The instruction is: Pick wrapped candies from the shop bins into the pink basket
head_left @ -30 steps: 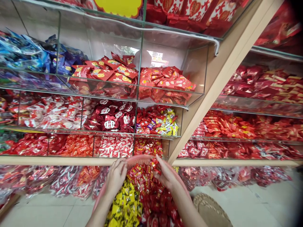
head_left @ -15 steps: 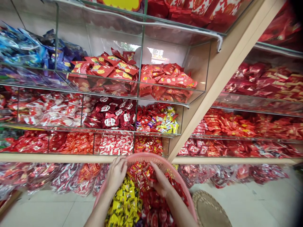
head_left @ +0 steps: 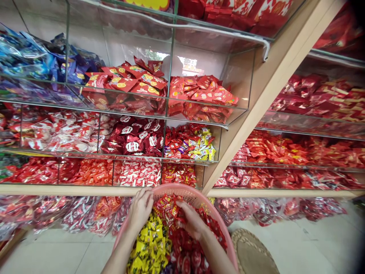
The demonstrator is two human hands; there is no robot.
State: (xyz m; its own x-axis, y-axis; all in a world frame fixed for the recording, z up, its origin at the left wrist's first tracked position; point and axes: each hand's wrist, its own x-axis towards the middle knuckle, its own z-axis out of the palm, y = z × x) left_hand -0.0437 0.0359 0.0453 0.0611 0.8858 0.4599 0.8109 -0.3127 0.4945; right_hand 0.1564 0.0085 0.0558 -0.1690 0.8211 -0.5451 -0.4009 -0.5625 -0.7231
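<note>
Red candies meet my right hand, its grip indiscernible, now sunk lower within the basket my left hand clasps.

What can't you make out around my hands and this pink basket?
In the head view:
Right hand: its own thumb and back hide what it may hold.
Pink basket: near side cut off by the bottom edge.
Left hand: its back hides how it meets the basket.
Yellow candies: wrapper print too small to read.
Woven item: cut off by the bottom edge.
</note>
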